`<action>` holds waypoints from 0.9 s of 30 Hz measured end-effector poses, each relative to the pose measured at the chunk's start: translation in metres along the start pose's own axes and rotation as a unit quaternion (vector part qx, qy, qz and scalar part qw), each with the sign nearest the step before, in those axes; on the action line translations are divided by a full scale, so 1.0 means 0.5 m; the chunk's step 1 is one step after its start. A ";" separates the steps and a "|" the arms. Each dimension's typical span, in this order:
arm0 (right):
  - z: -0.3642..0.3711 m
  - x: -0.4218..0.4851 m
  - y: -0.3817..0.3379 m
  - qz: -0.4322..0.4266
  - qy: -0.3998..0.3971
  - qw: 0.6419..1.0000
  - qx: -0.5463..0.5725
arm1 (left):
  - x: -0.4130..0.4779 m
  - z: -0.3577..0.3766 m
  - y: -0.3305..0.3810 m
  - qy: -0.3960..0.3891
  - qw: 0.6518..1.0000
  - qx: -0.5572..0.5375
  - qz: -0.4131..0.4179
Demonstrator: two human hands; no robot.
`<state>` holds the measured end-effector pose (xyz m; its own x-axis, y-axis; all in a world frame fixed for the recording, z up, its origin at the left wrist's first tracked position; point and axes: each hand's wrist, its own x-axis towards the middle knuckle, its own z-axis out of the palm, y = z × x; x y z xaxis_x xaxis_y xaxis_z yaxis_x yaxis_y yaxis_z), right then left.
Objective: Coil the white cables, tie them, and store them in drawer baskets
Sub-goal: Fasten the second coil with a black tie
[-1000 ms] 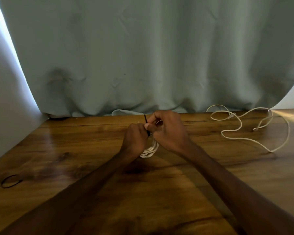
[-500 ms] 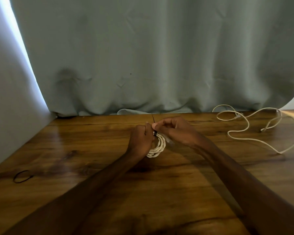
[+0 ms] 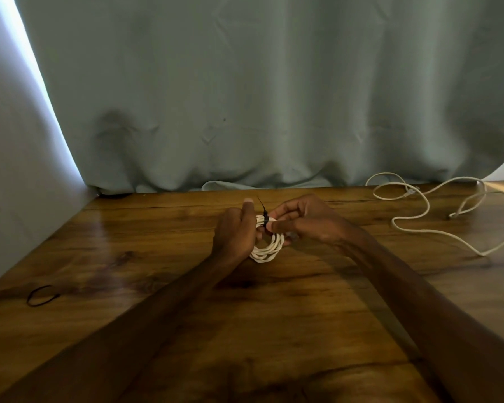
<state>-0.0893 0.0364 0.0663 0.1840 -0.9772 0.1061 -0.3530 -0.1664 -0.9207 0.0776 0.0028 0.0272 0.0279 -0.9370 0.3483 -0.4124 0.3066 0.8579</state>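
Note:
A small coil of white cable [image 3: 269, 249] is held just above the wooden table [image 3: 157, 242], near its middle. A thin black tie [image 3: 263, 210] wraps the top of the coil, its free end sticking up. My left hand [image 3: 234, 231] grips the coil's left side, thumb raised. My right hand [image 3: 304, 220] pinches the coil at the tie from the right. A second white cable [image 3: 437, 231] lies loose and uncoiled at the back right.
A black elastic loop [image 3: 41, 295] lies on the table at the front left. A grey-green curtain [image 3: 259, 97] hangs behind the table's far edge. A pale wall [image 3: 15, 184] borders the left side.
The right hand has shifted off the coil's front to its right side, so the coil and the black tie around it show more. The head view has drifted slightly left.

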 end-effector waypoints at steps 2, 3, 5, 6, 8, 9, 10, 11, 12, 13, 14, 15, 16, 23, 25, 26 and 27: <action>-0.005 0.002 0.002 0.003 0.008 1.000 0.000 | -0.001 -0.001 0.001 0.016 1.000 0.023 0.012; -0.007 0.003 0.003 0.004 0.016 1.000 -0.005 | 0.001 -0.001 -0.001 0.022 0.999 0.032 0.021; -0.011 0.003 0.001 0.002 0.035 0.999 -0.027 | 0.005 0.000 -0.007 0.028 0.998 0.039 0.035; -0.015 0.001 0.000 0.001 0.045 0.998 -0.035 | 0.005 0.001 -0.010 0.028 0.998 0.039 0.041; -0.022 -0.002 0.000 -0.004 0.066 0.997 -0.038 | -0.001 0.004 -0.008 0.029 0.998 0.035 0.046; -0.026 -0.006 -0.001 -0.005 0.079 0.996 -0.038 | -0.003 0.004 -0.007 0.027 0.998 0.036 0.044; -0.031 -0.018 0.001 -0.004 0.091 0.995 -0.038 | -0.009 0.005 -0.003 0.024 0.998 0.037 0.041; -0.034 -0.026 0.002 -0.005 0.098 0.994 -0.038 | -0.011 0.006 -0.004 0.021 0.998 0.036 0.037; -0.039 -0.039 0.003 -0.006 0.105 0.994 -0.038 | -0.015 0.008 -0.002 0.015 0.999 0.035 0.035; -0.046 -0.058 0.004 -0.005 0.112 0.993 -0.038 | -0.022 0.011 0.005 0.006 0.999 0.035 0.034; -0.053 -0.076 0.004 -0.004 0.119 0.992 -0.037 | -0.031 0.013 0.012 -0.005 0.999 0.032 0.035; -0.060 -0.096 0.004 -0.003 0.126 0.991 -0.034 | -0.041 0.014 0.020 -0.016 0.999 0.027 0.039; -0.069 -0.123 0.002 -0.004 0.135 0.990 -0.034 | -0.058 0.018 0.034 -0.028 0.998 0.017 0.046; -0.129 -0.262 -0.016 0.003 0.174 0.983 -0.055 | -0.172 0.077 0.120 -0.126 0.990 -0.012 0.057; -0.145 -0.300 -0.021 0.009 0.179 0.981 -0.075 | -0.204 0.093 0.151 -0.141 0.989 -0.027 0.043; -0.153 -0.320 -0.023 0.014 0.184 0.979 -0.088 | -0.219 0.099 0.165 -0.148 0.988 -0.040 0.036; -0.161 -0.341 -0.023 0.020 0.192 0.976 -0.101 | -0.234 0.105 0.180 -0.155 0.986 -0.048 0.033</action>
<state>-0.1904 0.1943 0.0893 -0.1768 -0.9547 0.2394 -0.5329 -0.1117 -0.8388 -0.0104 0.1313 0.0436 -0.2814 -0.9163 0.2849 -0.3154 0.3687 0.8744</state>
